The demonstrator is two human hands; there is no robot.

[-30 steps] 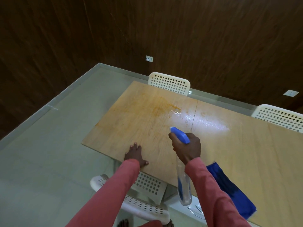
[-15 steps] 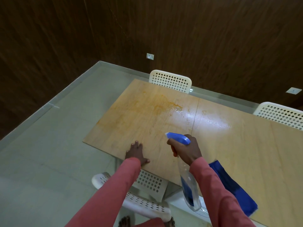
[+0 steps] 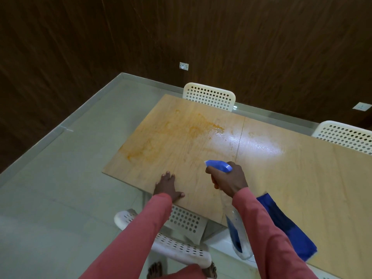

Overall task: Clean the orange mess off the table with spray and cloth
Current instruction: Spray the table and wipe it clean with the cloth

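Our left hand (image 3: pixel 166 186) lies flat, palm down, fingers straight and close together pointing away from us, thumb spread out to the right. Our left arm, in a salmon-pink long sleeve (image 3: pixel 138 234), reaches forward from the lower left. Our right hand (image 3: pixel 228 181) is raised, its fingers curled round what it grips, knuckles up. Our right forearm, in the same pink sleeve, slants up from the lower right.
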